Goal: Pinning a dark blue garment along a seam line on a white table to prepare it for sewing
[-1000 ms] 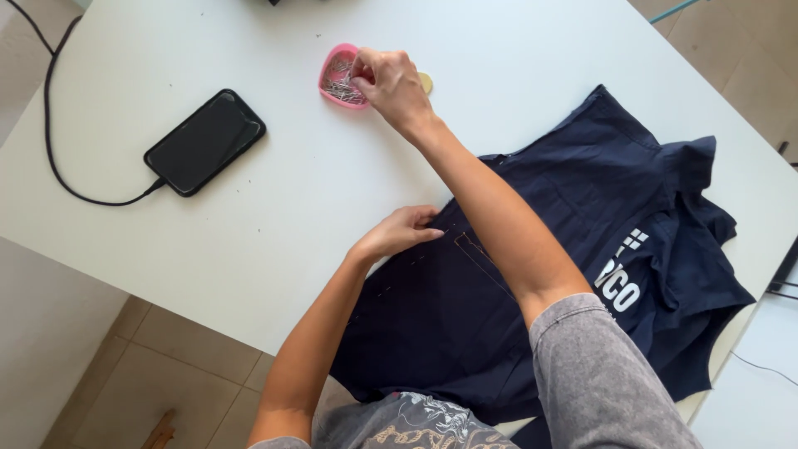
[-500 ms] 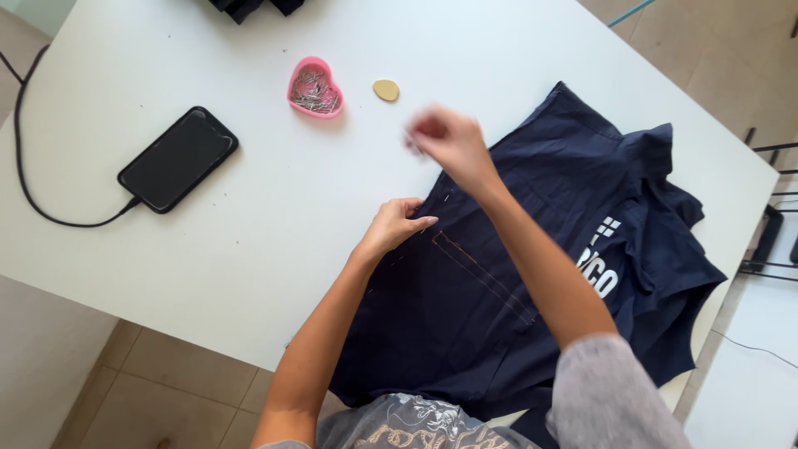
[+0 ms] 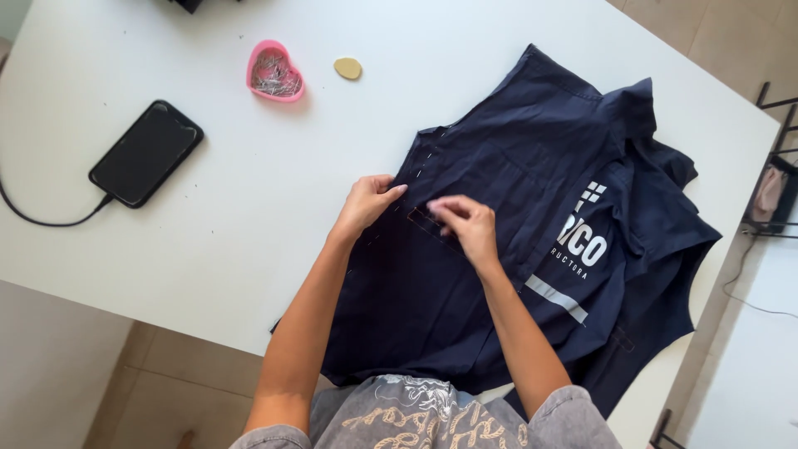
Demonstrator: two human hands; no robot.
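Right hand (image 3: 465,226) has come down onto the navy shirt (image 3: 499,249), fingers pinched together (left hand (image 3: 366,204) flat).

place: home sewing corner; signs: white table (image 3: 208,249) with pinned navy shirt (image 3: 515,175); heart-shaped pin dish (image 3: 274,73); charging phone (image 3: 146,153); tiled floor (image 3: 166,382)

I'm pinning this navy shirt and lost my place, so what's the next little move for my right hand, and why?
Probably push the pin in just below the last one. The right hand is pinched on the navy shirt beside the left hand, which presses the pinned edge flat. Whether a pin is held is too small to tell.
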